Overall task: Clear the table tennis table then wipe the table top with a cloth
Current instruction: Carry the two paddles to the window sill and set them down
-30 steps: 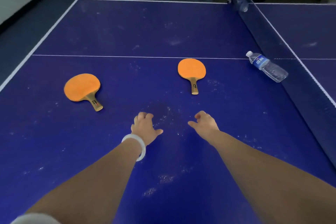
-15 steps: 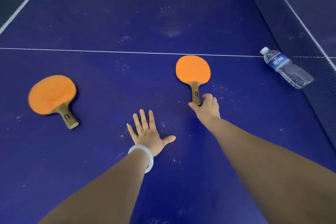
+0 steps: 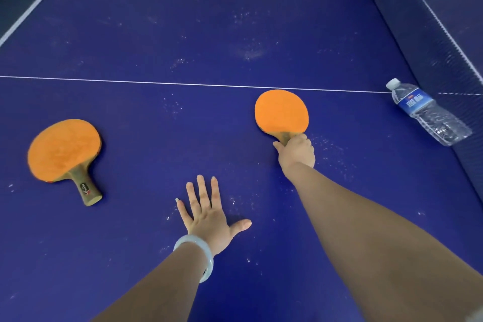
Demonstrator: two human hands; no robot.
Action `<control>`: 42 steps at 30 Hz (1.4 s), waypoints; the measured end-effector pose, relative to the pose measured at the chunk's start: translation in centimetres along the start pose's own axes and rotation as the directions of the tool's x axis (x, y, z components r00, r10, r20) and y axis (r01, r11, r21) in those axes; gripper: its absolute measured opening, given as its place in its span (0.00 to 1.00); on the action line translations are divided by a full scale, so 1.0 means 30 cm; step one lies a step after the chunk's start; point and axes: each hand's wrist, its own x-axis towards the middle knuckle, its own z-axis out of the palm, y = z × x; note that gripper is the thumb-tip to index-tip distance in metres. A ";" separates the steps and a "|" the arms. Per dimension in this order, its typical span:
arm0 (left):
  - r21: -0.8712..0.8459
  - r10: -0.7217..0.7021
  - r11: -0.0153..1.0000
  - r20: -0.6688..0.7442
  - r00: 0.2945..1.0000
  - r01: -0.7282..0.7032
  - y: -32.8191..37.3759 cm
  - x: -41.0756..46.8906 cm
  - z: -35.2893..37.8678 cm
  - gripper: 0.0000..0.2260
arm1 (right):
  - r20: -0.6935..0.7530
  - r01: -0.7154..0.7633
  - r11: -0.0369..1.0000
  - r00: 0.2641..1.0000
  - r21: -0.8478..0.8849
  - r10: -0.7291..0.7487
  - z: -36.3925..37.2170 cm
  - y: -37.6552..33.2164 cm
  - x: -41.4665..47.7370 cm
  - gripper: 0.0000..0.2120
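Two orange-faced paddles lie on the blue table top (image 3: 183,34). The right paddle (image 3: 281,112) sits just below the white centre line (image 3: 130,81), blade away from the person, handle toward them. The right hand (image 3: 296,150) is on that handle: fingers curled around it from above, thumb at the left side of the neck, so most of the handle is hidden. Whether the paddle is lifted off the surface cannot be told.

The left paddle (image 3: 64,149) lies well apart on the left, untouched. Its wooden handle angles down and to the right, with a small printed label showing. The left hand (image 3: 209,219) is spread wide, fingers straight and thumb out, palm down at the table top between the two paddles and nearer the person; it holds nothing. A pale bangle (image 3: 206,259) circles the left wrist.

A clear plastic water bottle (image 3: 428,115), white cap and blue label, lies on its side at the right, base at the foot of the net (image 3: 428,42), cap at the centre line. White specks and smears are scattered across the table top, dense around both hands.
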 end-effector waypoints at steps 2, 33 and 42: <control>0.001 0.001 1.000 0.000 1.000 -0.001 0.000 -0.003 -0.001 0.55 | 0.024 0.026 1.000 0.999 -0.003 -0.026 -0.008 0.020 -0.002 0.28; -0.230 0.159 0.948 -0.252 0.955 -0.219 -0.137 -0.131 -0.047 0.40 | 0.212 0.096 0.944 0.963 0.316 -0.169 0.097 0.183 -0.674 0.11; -0.455 -0.228 0.891 -0.445 0.866 0.001 -0.519 -0.212 -0.120 0.34 | 0.354 0.125 0.956 0.910 0.267 -0.218 0.258 -0.153 -0.794 0.10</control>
